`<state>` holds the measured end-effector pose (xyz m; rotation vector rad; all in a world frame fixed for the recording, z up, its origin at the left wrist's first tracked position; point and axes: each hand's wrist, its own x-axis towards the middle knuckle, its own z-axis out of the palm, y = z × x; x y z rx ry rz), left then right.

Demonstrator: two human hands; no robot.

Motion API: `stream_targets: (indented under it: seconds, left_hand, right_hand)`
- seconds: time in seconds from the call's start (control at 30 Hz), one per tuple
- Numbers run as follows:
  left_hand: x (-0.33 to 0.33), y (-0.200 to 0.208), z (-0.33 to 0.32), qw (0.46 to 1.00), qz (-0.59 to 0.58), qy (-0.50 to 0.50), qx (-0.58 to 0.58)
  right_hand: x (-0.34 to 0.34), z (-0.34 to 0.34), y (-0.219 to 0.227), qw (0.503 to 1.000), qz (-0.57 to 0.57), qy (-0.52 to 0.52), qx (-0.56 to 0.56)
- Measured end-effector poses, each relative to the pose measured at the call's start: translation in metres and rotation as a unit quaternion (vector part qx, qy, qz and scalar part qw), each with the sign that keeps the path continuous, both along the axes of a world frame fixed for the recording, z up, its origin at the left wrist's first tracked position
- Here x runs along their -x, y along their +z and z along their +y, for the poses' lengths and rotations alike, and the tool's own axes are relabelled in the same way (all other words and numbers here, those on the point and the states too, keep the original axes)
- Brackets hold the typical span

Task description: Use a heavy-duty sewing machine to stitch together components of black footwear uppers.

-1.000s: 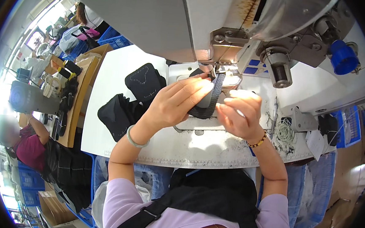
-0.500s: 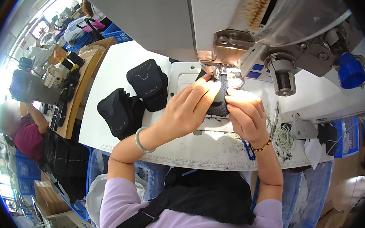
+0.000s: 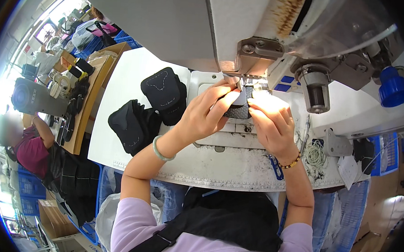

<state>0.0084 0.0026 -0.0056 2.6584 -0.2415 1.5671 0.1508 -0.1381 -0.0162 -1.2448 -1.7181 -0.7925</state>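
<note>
Under the needle area of a sewing machine [image 3: 253, 59] lies a small dark fabric piece [image 3: 237, 111] with a grey speckled edge. My left hand [image 3: 208, 108] pinches its left side, thumb and fingers pressed together close to the presser foot. My right hand [image 3: 273, 124] grips the right edge with closed fingertips, brightly lit by the machine lamp. The fingers hide part of the piece. Left of my left forearm rest two stacks of black padded pieces, the upper stack [image 3: 163, 93] and the lower stack [image 3: 131, 126], with pale stitch lines on top.
Blue-handled thread snips [image 3: 276, 167] lie beside my right wrist, near a coil of pale cord [image 3: 313, 152]. Thread scraps litter the white table [image 3: 194, 172]. A blue thread-tension knob [image 3: 394, 86] juts out at the upper right. Another person [image 3: 35, 137] sits at the left.
The fabric piece has moved slightly away from me, farther under the presser foot, with both hands still holding it. The view has shifted a little. Both stacks stay put.
</note>
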Motion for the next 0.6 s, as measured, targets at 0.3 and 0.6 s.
stream_targets:
  seconds: [0.3,0.6]
  left_hand:
    - [-0.004,-0.004,0.008,0.999,-0.008,-0.01,0.04]
    - [0.0,0.002,0.008,0.998,0.008,0.059,0.03]
  right_hand:
    - [0.007,0.003,0.01,0.999,0.034,-0.039,0.009]
    - [0.013,0.004,0.009,0.995,0.048,-0.088,0.018]
